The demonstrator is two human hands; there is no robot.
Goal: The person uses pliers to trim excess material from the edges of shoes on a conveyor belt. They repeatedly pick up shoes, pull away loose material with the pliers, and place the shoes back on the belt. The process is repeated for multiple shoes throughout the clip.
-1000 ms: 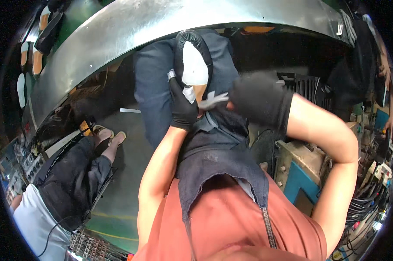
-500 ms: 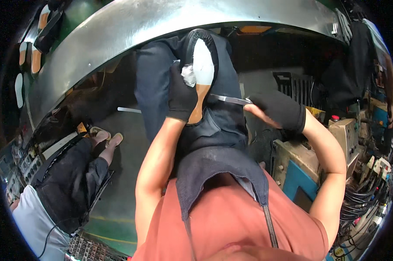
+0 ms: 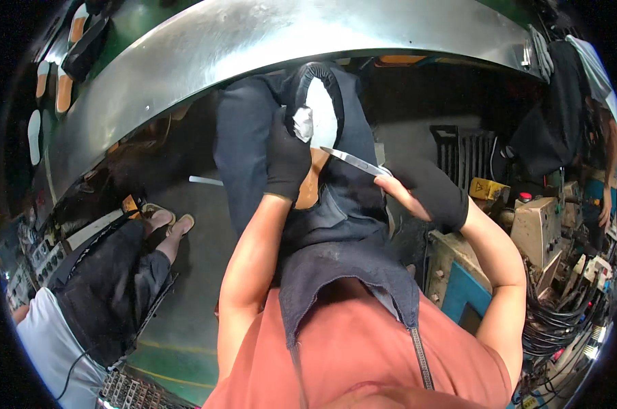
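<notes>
A shoe upper (image 3: 295,88) with a gathered black edge lies sole side up over my lap. Its bottom shows an insole (image 3: 327,112), white toward the far end and tan toward my body. My left hand (image 3: 288,160), in a black fingerless glove, grips the shoe's left side; a crumpled white wrap (image 3: 303,125) is at the thumb. My right hand (image 3: 432,191), gloved likewise, is closed on a knife (image 3: 355,161) with a slim shiny blade. The blade's tip points left and reaches the insole's right edge, where white meets tan. Contact there cannot be told.
A curved metal bench edge (image 3: 206,48) runs across beyond my knees. Several insoles (image 3: 64,92) lie at the far left. A seated person (image 3: 110,286) is at the left. On the right stand a machine box with a red button (image 3: 524,198) and bundled cables (image 3: 550,320).
The knife has swung from the shoe's right side to the insole's edge, its tip now pointing more away from me. My right hand has shifted slightly left and nearer; the left grip stays.
</notes>
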